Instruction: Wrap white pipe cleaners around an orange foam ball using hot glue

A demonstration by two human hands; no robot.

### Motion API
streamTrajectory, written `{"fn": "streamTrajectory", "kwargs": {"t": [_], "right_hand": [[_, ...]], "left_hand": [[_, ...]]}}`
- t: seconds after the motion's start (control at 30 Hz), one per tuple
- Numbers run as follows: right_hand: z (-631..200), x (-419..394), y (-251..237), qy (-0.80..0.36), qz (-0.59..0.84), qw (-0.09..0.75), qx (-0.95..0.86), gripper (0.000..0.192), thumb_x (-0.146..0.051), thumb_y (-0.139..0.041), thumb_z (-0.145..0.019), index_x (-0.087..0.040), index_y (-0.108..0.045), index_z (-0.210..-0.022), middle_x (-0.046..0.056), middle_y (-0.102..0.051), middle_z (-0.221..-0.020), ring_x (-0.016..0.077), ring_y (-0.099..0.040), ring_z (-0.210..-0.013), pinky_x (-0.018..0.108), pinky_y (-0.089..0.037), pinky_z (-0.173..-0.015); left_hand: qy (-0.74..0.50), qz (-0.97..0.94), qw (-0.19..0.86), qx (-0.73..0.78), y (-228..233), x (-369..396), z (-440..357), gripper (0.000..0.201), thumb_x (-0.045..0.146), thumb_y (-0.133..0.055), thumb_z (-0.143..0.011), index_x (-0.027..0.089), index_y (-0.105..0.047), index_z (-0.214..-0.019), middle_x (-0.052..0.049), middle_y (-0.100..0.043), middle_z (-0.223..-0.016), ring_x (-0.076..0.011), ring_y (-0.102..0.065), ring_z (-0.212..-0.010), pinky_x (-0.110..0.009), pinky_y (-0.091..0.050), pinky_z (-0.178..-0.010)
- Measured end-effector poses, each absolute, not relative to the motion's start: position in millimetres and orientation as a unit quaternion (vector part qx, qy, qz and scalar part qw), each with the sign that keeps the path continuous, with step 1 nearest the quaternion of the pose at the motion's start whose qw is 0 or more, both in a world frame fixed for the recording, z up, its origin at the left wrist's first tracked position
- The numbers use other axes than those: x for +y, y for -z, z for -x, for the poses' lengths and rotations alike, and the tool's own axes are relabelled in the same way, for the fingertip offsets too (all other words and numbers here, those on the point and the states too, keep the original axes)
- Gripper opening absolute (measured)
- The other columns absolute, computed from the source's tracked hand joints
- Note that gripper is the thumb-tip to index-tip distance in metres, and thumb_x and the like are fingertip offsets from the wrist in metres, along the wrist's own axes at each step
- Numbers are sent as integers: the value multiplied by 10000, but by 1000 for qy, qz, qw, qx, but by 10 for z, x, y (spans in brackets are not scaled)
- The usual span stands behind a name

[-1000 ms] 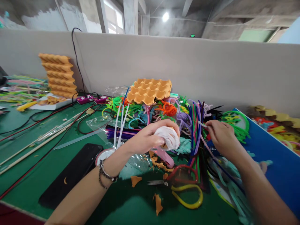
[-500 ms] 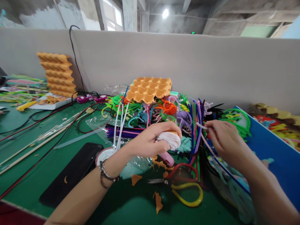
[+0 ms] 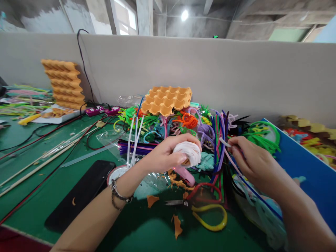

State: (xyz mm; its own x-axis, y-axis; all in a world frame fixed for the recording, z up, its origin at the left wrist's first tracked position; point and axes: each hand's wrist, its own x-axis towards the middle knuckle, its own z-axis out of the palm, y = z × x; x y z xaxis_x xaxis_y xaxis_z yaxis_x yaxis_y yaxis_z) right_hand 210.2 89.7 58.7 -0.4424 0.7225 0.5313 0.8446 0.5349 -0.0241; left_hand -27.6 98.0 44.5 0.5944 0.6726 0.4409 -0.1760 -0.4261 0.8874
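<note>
- A white wrapped bundle (image 3: 188,153) sits in the left hand (image 3: 168,154), lifted just above the green table (image 3: 136,231) at the middle of the view; the fingers curl around it, thumb on top.
- The right hand (image 3: 252,161) pinches the end of a pale stem (image 3: 225,142) between thumb and fingertips, fingers nearly closed, just right of the bundle and apart from it.
- Behind and between both hands lies a heap of coloured pipe cleaners (image 3: 210,129), with green loops (image 3: 262,134) at its right.
- An orange egg tray (image 3: 168,99) rests on top of the heap, near the grey wall (image 3: 210,77).
- Below the left hand lie scissors (image 3: 178,202), a yellow loop (image 3: 212,218) and orange scraps (image 3: 177,226).
- A black phone (image 3: 81,194) lies by the left forearm, which wears a bracelet (image 3: 118,194).
- A blue board (image 3: 307,168) lies at the right.
- A stack of orange trays (image 3: 64,84) stands far left, with cables (image 3: 52,129) across the table.
</note>
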Motion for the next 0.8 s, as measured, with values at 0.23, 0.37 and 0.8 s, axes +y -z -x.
{"fn": "streamTrajectory", "kwargs": {"t": [0.23,0.37,0.8], "right_hand": [[-2071,849,-620,116,450,246,-851,153,-257,-312,-871,-225,-455,-830,4,-538,-616,146,-525,-523,262,-380,-507],[-2059,816,-650,149,424,255,-856,174,-245,-306,-874,-206,-473,-842,4,-531,-601,140,-502,-490,263,-382,-482],[-2001,790,-701,196,389,273,-858,184,-218,-318,-844,-214,-492,-787,31,-572,-588,157,-525,-465,276,-388,-455]], "left_hand": [[-405,-798,397,204,-493,974,271,228,230,-426,-566,166,-543,-751,-6,-542,-657,-118,-441,-561,-229,-351,-515],[-436,-800,368,184,-480,974,263,195,221,-433,-600,165,-535,-757,-6,-533,-671,-120,-452,-589,-239,-353,-548],[-512,-716,447,164,-381,1032,270,265,428,-469,-786,171,-499,-842,-7,-512,-741,-97,-460,-586,-218,-360,-511]]}}
